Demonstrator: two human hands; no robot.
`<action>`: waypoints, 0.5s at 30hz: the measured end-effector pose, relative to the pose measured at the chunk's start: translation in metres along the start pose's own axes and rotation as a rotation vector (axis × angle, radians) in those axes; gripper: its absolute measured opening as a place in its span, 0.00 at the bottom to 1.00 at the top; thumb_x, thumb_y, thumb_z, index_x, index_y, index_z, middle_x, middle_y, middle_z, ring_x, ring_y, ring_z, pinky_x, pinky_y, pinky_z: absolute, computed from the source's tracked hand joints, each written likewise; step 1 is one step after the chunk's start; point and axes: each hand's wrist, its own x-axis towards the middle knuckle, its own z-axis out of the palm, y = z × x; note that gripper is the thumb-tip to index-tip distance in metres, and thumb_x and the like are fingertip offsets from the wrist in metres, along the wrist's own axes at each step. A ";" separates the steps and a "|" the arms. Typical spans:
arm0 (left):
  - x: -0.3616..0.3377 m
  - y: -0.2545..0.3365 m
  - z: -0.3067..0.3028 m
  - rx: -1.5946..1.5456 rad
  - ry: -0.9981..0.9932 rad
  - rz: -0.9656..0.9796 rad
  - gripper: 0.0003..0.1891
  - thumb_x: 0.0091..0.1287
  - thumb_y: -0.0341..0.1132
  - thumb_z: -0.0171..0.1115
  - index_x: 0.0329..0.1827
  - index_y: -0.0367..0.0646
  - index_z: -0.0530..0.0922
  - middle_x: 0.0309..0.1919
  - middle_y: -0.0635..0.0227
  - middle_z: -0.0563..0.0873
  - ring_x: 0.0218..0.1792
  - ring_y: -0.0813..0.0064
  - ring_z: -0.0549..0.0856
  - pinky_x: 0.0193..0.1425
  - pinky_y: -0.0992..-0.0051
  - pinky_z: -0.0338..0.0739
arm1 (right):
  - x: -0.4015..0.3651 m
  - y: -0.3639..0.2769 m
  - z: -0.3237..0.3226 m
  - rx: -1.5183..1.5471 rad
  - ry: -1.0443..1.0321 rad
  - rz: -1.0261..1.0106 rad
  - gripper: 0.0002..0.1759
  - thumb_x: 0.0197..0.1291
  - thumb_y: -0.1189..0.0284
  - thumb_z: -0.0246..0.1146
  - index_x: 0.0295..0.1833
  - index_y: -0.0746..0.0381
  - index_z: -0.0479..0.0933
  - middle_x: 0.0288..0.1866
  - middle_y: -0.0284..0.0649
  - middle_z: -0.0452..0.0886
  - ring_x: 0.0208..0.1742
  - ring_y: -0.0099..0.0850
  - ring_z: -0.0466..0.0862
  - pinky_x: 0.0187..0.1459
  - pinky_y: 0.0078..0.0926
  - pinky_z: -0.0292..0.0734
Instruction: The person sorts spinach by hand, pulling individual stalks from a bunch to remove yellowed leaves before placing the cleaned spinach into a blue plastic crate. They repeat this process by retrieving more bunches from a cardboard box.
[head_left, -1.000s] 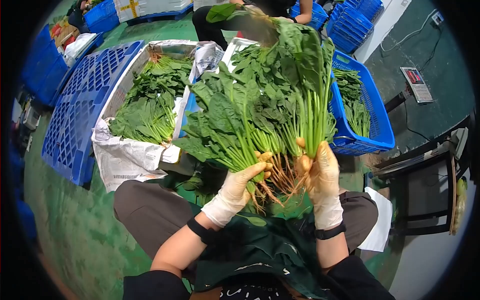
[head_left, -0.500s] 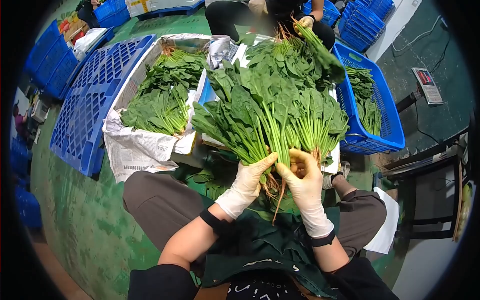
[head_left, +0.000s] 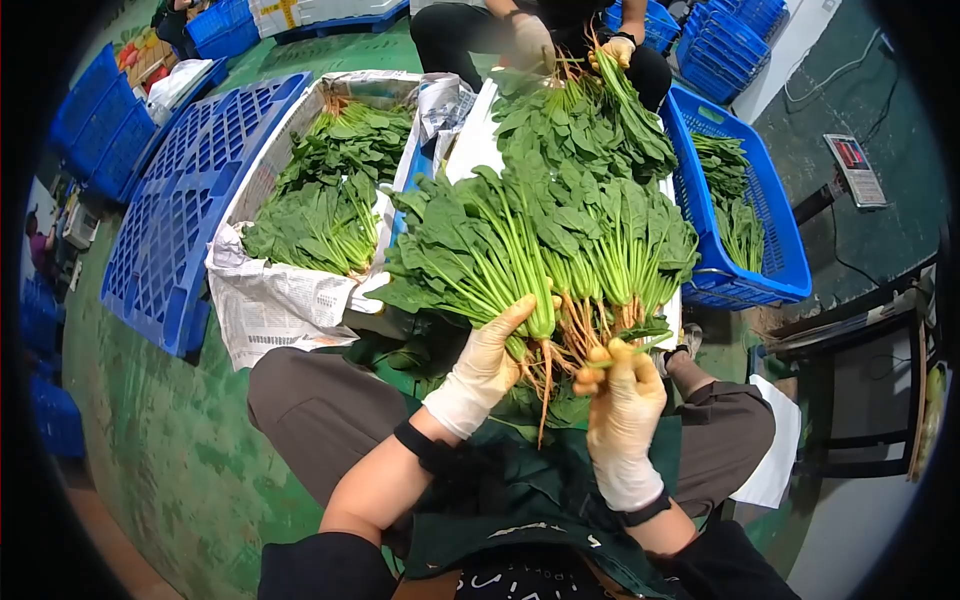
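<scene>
My left hand (head_left: 487, 358) is curled tight round the stems of the spinach bunch (head_left: 540, 235). The leaves fan toward twelve o'clock and the roots hang below my palm. My right hand (head_left: 625, 400), at four o'clock from the roots, is closed, its fingertips pinching a stem at the bunch's base. At ten o'clock a newspaper-lined crate (head_left: 262, 300) holds loose spinach (head_left: 320, 210). At two o'clock a blue basket (head_left: 765, 235) holds more greens (head_left: 735, 225).
</scene>
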 end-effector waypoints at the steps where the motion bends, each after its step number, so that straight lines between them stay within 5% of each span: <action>1: -0.003 0.004 0.008 0.014 -0.001 0.027 0.22 0.66 0.34 0.58 0.62 0.35 0.68 0.48 0.61 0.82 0.43 0.73 0.84 0.44 0.73 0.82 | -0.002 -0.009 -0.010 0.177 -0.189 0.109 0.12 0.64 0.69 0.59 0.41 0.69 0.74 0.34 0.46 0.82 0.27 0.30 0.83 0.25 0.25 0.80; 3: -0.007 0.009 0.009 0.066 -0.061 0.021 0.22 0.66 0.33 0.58 0.62 0.34 0.68 0.49 0.60 0.81 0.45 0.72 0.84 0.46 0.73 0.82 | 0.002 -0.033 -0.017 -0.012 -0.320 0.362 0.15 0.62 0.65 0.62 0.42 0.69 0.75 0.33 0.45 0.81 0.25 0.27 0.81 0.25 0.19 0.77; 5: -0.009 0.009 0.016 0.121 -0.125 0.007 0.22 0.67 0.32 0.57 0.62 0.33 0.68 0.50 0.59 0.81 0.46 0.71 0.83 0.49 0.73 0.81 | 0.005 -0.027 -0.004 -0.567 -0.200 0.067 0.18 0.59 0.63 0.65 0.44 0.68 0.76 0.32 0.40 0.80 0.23 0.24 0.76 0.26 0.14 0.71; 7: -0.014 0.007 0.026 0.312 -0.116 0.104 0.22 0.66 0.31 0.58 0.62 0.33 0.67 0.52 0.58 0.80 0.48 0.69 0.82 0.53 0.71 0.79 | 0.018 -0.019 0.007 -0.999 -0.265 -0.444 0.21 0.48 0.71 0.71 0.48 0.69 0.77 0.30 0.35 0.76 0.24 0.21 0.71 0.27 0.16 0.68; 10: -0.011 0.002 0.020 0.294 -0.066 0.123 0.20 0.64 0.32 0.62 0.58 0.36 0.71 0.50 0.62 0.81 0.48 0.72 0.81 0.52 0.74 0.77 | 0.027 -0.008 0.008 -1.058 -0.316 -0.428 0.22 0.45 0.74 0.72 0.48 0.67 0.78 0.32 0.39 0.76 0.23 0.24 0.72 0.27 0.19 0.69; 15: -0.009 -0.006 0.024 0.183 0.033 0.155 0.18 0.61 0.33 0.66 0.53 0.40 0.75 0.46 0.68 0.83 0.45 0.77 0.81 0.48 0.77 0.76 | 0.029 0.013 0.004 -1.065 -0.224 -0.702 0.21 0.45 0.74 0.72 0.48 0.63 0.79 0.37 0.43 0.77 0.25 0.26 0.74 0.28 0.22 0.72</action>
